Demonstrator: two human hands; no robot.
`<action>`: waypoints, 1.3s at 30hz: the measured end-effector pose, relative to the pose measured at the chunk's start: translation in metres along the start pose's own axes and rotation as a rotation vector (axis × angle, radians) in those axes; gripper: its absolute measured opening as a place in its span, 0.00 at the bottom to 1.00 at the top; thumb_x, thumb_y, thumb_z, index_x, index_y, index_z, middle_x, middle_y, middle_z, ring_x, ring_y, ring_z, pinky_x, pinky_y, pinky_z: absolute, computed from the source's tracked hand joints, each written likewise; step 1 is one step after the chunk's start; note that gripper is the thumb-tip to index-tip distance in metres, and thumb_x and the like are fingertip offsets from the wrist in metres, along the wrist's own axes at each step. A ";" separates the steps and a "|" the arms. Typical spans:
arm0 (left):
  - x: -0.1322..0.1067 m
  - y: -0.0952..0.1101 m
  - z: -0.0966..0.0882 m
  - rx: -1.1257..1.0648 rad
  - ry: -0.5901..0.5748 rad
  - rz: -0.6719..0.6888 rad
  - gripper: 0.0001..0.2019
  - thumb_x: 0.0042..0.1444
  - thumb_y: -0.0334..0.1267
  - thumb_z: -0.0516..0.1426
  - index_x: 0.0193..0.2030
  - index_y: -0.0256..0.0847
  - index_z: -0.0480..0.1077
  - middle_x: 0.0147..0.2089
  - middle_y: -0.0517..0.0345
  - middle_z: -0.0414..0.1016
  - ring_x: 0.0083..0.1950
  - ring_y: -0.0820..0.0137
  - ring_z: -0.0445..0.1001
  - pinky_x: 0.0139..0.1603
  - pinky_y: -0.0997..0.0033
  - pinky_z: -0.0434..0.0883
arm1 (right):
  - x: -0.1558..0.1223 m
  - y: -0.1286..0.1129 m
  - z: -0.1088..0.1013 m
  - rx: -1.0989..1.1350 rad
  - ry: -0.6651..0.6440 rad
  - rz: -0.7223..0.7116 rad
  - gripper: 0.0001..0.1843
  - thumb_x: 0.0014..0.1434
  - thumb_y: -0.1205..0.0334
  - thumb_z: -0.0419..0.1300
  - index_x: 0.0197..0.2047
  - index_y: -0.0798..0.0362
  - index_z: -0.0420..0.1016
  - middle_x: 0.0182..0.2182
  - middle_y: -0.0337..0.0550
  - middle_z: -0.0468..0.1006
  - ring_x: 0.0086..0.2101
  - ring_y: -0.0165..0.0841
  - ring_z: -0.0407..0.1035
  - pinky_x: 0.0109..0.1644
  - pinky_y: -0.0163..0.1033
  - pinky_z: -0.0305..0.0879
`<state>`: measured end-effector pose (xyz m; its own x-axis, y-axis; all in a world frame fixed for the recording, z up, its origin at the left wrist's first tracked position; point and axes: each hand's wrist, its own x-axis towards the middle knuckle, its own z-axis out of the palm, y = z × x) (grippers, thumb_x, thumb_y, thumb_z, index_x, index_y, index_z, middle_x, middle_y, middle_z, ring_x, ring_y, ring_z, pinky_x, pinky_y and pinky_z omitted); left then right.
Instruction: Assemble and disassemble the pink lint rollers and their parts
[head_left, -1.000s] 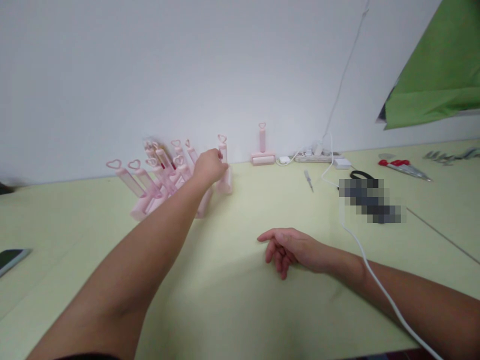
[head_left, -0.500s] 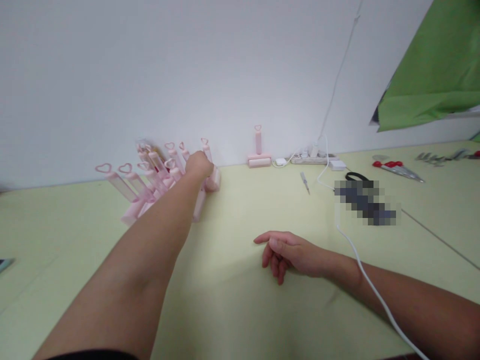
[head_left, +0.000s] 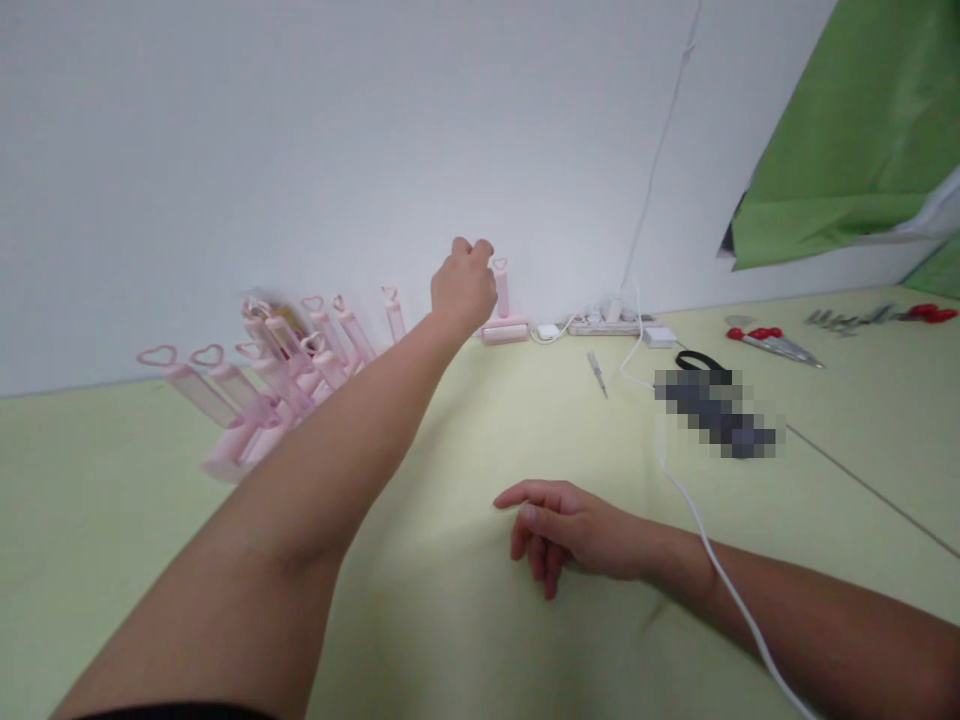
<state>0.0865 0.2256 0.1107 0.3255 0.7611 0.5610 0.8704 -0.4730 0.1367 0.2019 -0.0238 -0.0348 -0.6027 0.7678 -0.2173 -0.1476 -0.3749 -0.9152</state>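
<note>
My left hand (head_left: pixel 465 285) is stretched far out to the wall, its fingers curled right beside the heart-topped handle of a single pink roller (head_left: pixel 504 325) that stands upright there. Whether the fingers grip the handle is hidden. To the left, a pile of several pink rollers (head_left: pixel 262 385) with heart-shaped handle ends leans together on the pale green table (head_left: pixel 450 600). My right hand (head_left: pixel 559 525) rests palm down on the table in the middle, fingers loosely apart, holding nothing.
A white cable (head_left: pixel 712 560) runs across my right forearm to a power strip (head_left: pixel 607 322) by the wall. A small screwdriver (head_left: pixel 597 372), red-handled scissors (head_left: pixel 772 342), black scissors (head_left: pixel 701 362) and metal tools (head_left: pixel 847 320) lie at the right. Green cloth (head_left: pixel 847 140) hangs upper right.
My left hand has left the pile of pink rollers and moved right and up to the single roller by the wall. My right hand has stayed put.
</note>
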 end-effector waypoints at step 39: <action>-0.180 -0.001 -0.088 -0.646 -0.059 -0.356 0.09 0.57 0.40 0.55 0.39 0.39 0.72 0.33 0.55 0.77 0.32 0.64 0.77 0.32 0.62 0.78 | 0.012 -0.011 -0.024 0.213 0.541 -0.431 0.29 0.51 0.48 0.69 0.51 0.52 0.69 0.45 0.47 0.78 0.40 0.37 0.73 0.41 0.41 0.72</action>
<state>-0.0053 0.0498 0.0808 0.0994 0.9311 0.3510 0.5420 -0.3465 0.7656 0.2147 0.0017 -0.0356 0.0081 0.9991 -0.0405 -0.4676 -0.0320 -0.8833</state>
